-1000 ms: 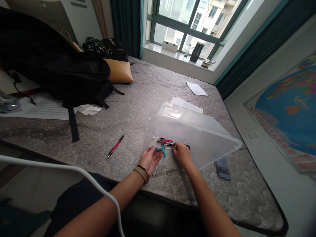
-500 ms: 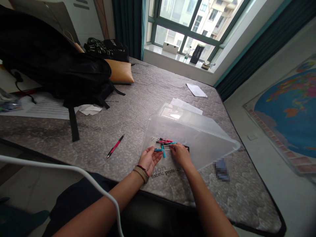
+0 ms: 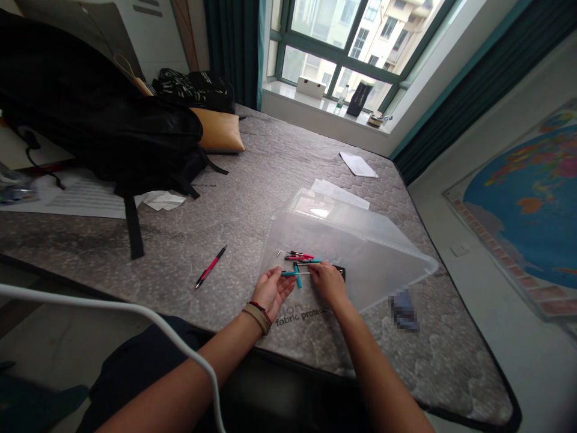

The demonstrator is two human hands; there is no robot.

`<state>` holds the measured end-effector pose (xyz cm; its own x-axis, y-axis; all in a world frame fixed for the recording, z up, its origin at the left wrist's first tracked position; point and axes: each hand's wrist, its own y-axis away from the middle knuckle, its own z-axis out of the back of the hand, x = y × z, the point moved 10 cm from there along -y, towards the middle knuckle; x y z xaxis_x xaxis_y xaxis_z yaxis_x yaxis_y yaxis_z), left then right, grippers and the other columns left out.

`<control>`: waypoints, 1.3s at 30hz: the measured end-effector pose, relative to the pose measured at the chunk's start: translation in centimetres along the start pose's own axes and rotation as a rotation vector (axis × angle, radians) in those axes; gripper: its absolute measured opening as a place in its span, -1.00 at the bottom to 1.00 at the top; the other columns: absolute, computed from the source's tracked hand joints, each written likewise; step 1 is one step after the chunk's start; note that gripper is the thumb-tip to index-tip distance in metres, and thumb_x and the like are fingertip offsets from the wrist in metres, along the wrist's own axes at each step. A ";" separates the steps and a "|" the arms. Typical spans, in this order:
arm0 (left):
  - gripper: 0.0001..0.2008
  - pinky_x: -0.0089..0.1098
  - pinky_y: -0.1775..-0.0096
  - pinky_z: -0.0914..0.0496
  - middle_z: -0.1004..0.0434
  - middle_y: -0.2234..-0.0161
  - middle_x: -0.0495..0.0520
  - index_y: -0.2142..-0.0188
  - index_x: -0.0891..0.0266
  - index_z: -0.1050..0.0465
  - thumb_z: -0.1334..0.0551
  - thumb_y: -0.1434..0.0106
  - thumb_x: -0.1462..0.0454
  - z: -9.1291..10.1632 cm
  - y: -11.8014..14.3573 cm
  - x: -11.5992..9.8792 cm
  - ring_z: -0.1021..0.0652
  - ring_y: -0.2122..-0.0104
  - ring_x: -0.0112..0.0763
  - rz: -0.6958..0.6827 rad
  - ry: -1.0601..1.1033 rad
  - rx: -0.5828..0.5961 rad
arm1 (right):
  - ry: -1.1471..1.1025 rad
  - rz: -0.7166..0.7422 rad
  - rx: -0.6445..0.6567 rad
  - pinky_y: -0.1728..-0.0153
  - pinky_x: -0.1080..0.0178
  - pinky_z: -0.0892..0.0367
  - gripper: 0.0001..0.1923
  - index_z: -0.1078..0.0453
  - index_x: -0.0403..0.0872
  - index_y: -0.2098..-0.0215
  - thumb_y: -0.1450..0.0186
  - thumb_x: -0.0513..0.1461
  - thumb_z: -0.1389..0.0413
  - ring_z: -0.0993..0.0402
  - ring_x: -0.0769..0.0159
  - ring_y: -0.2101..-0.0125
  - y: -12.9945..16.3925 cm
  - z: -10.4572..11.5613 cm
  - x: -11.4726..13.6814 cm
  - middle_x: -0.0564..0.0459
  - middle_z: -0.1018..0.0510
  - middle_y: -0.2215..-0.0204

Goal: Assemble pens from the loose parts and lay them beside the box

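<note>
A grey quilted mattress (image 3: 279,174) fills most of the view, and everything else is placed from it. On its far left lies a big black backpack (image 3: 99,120), with a tan cushion (image 3: 219,135) against the backpack's right side and white papers (image 3: 85,201) under its near edge. On the mattress's near right half rests a clear plastic lid (image 3: 360,252), with more sheets (image 3: 340,192) just beyond it. A red-and-black pen (image 3: 211,267) lies alone on the mattress, left of the lid. On the lid's near left corner sits a small cluster of pen parts (image 3: 300,257), red and teal. The left hand (image 3: 273,288) lies palm up at that corner, fingers loosely open, touching the left end of a teal pen piece (image 3: 293,273). The right hand (image 3: 328,281) pinches the thin rod at the piece's right end; the two hands stay apart.
</note>
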<state>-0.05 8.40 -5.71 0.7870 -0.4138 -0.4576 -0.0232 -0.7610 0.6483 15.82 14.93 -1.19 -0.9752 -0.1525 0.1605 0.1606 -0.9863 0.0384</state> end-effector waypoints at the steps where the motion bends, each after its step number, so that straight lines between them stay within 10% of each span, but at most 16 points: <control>1: -0.93 -0.40 0.36 -0.51 -0.59 0.42 0.11 0.23 0.24 -0.23 -0.15 -0.35 0.34 0.0 0.0 0.0 -0.65 0.43 -0.36 0.000 0.002 0.003 | 0.002 0.003 0.002 0.22 0.32 -0.22 -0.71 -0.53 0.10 0.10 -0.40 -0.16 0.03 -0.48 0.28 0.24 0.0 0.0 0.1 0.03 -0.56 0.22; 19: -0.91 -0.40 0.35 -0.52 -0.60 0.41 0.12 0.23 0.23 -0.24 -0.17 -0.34 0.33 0.0 -0.2 -0.2 -0.65 0.42 -0.35 -0.013 0.017 0.023 | -0.032 -0.023 -0.059 0.19 0.35 -0.21 -0.76 -0.50 0.02 0.14 -0.39 -0.19 0.01 -0.48 0.29 0.20 -0.1 0.0 -0.1 0.02 -0.56 0.21; 31: -0.94 -0.39 0.33 -0.52 -0.59 0.45 0.10 0.26 0.25 -0.25 -0.16 -0.35 0.34 0.2 -0.1 0.1 -0.64 0.44 -0.38 -0.010 -0.017 0.007 | -0.074 0.000 0.164 0.24 0.29 -0.19 -0.85 -0.42 -0.05 0.20 -0.34 -0.21 -0.03 -0.49 0.21 0.21 0.0 -1.5 0.5 -0.07 -0.58 0.25; 35: -0.95 -0.43 0.36 -0.52 -0.59 0.44 0.10 0.26 0.25 -0.26 -0.14 -0.36 0.35 0.0 -0.1 -0.1 -0.64 0.45 -0.39 -0.012 -0.005 0.016 | -0.371 -0.024 0.020 0.28 0.30 -0.20 -0.89 -0.39 -0.07 0.26 -0.32 -0.23 -0.04 -0.43 0.27 0.31 -0.2 -0.3 0.0 0.00 -0.53 0.36; 39: -0.95 -0.46 0.39 -0.53 -0.60 0.44 0.12 0.28 0.28 -0.29 -0.15 -0.35 0.36 0.1 -0.3 -0.1 -0.64 0.45 -0.40 0.010 0.027 0.018 | -1.173 -0.033 -0.080 0.53 0.39 -0.10 -0.77 -0.32 -0.05 0.31 -0.29 -0.05 -0.12 -0.18 0.43 0.57 0.4 2.2 0.1 0.19 -0.30 0.57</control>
<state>-0.15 8.66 -5.90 0.8028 -0.4080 -0.4349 -0.0417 -0.7659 0.6416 16.12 14.64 1.06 -0.2350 -0.0171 0.9719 0.0872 -0.9962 0.0036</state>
